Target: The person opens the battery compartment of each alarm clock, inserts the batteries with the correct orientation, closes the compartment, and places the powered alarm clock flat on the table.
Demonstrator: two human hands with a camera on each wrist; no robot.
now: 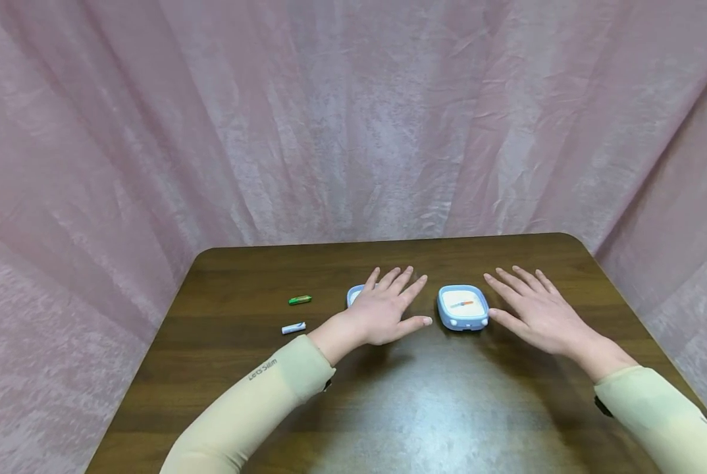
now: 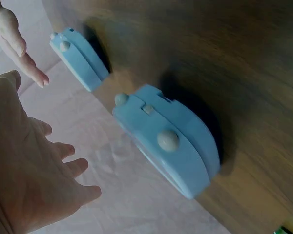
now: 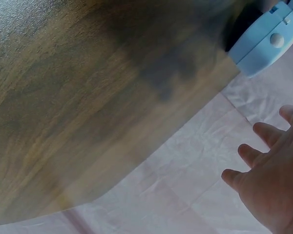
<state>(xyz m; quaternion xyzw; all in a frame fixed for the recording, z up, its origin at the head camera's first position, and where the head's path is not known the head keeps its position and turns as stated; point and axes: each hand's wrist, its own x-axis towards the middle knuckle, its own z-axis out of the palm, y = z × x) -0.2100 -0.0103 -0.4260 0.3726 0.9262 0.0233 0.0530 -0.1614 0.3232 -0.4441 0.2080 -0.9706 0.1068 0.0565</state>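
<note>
My left hand (image 1: 383, 313) hovers palm down with spread fingers, partly covering a light-blue rounded-square case (image 1: 353, 294) in the head view. That same case (image 2: 166, 136) shows more fully in the left wrist view, with pale round knobs along its side. Just right of it stands a second blue case (image 1: 463, 308), its white top carrying a small orange-and-blue mark. Fingers spread, my right hand (image 1: 534, 313) is held over the table to the right of this second case, thumb tip close to its corner in the head view. Neither hand holds anything.
On the left of the brown wooden table (image 1: 223, 368) lie a small green stick-like item (image 1: 300, 299) and a short white-and-blue one (image 1: 293, 328). A pink curtain (image 1: 353, 131) hangs behind the table's far edge and along both sides.
</note>
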